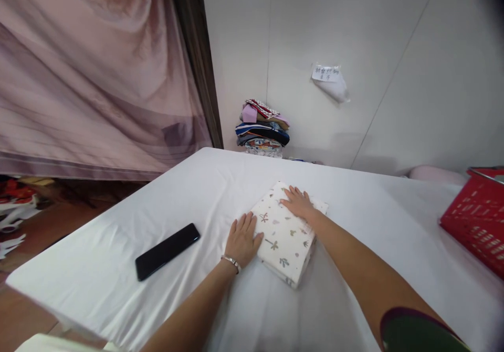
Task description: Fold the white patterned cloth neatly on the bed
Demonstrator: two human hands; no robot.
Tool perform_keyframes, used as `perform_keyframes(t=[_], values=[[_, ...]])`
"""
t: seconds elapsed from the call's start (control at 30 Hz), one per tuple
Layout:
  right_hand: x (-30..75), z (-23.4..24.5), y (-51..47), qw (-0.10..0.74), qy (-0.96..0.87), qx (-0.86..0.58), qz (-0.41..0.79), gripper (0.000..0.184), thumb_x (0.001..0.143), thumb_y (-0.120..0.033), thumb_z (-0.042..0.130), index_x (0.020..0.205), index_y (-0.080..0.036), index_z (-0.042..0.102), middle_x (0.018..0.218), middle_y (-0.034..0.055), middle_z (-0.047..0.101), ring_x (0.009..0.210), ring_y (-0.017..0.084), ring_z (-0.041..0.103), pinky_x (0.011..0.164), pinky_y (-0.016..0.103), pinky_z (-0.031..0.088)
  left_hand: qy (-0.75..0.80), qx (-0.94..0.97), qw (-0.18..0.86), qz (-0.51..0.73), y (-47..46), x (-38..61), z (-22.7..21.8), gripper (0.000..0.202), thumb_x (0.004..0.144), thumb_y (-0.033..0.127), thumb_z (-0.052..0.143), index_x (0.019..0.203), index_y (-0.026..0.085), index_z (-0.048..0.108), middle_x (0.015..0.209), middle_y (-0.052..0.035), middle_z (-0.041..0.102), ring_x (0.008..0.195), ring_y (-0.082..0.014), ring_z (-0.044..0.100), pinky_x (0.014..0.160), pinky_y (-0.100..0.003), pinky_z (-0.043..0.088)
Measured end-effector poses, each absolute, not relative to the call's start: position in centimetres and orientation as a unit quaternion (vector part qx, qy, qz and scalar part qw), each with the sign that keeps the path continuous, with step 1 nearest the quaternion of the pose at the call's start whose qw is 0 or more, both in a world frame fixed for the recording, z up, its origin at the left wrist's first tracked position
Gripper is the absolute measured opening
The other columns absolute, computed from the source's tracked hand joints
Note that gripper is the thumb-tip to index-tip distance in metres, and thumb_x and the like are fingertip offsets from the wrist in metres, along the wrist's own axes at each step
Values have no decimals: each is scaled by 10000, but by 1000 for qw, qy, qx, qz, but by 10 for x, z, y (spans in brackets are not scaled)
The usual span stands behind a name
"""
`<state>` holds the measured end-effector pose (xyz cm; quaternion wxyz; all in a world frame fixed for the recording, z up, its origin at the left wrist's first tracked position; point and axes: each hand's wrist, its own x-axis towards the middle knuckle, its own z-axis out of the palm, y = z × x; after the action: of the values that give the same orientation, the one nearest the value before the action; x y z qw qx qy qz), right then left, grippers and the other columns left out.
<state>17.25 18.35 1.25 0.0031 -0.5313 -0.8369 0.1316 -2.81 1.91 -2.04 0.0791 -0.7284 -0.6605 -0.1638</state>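
Note:
A folded white cloth printed with small plants and leaves lies in the middle of the white-covered table. My right hand rests on its far right part, palm down with the fingers spread. Against its left edge lies my left hand, flat and with fingers stretched out, a silver bracelet on the wrist. The thumb of that hand touches the cloth's side. Neither hand grips anything. The layers under the top of the cloth are mostly hidden.
A black phone lies on the table to the left. At the right edge stands a red plastic basket. Folded clothes are stacked beyond the far edge, by the wall. A pink curtain hangs at the left; a paper note is on the wall.

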Motion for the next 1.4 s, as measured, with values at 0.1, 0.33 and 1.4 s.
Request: perform_keyframes(t=[0.1,0.33,1.4], values=[[185,19,176,23,-830,-546,109,675,859,-609,166,1420,-237,206,1512,62,66,1374,235,-1,1061,504,24,-661,-730,75,-157,19,-28,-18,506,864,403,391,1302,153,435,1391,-96,396,1278,-272,350,1036,-470,284],[237,2,164,41,-773,-623,115,630,869,-562,229,1405,-231,233,1507,76,101,1368,256,54,1040,543,98,-668,-725,78,-147,21,-26,-17,511,866,404,383,1304,146,439,1393,-97,392,1280,-273,346,1041,-474,276],[220,2,-20,538,-305,-423,662,652,714,-352,675,1306,-288,409,1335,25,478,1201,249,459,895,408,484,-735,-647,-116,-164,43,-38,15,532,856,467,352,1279,159,447,1326,-91,480,1182,-236,467,960,-335,364]])
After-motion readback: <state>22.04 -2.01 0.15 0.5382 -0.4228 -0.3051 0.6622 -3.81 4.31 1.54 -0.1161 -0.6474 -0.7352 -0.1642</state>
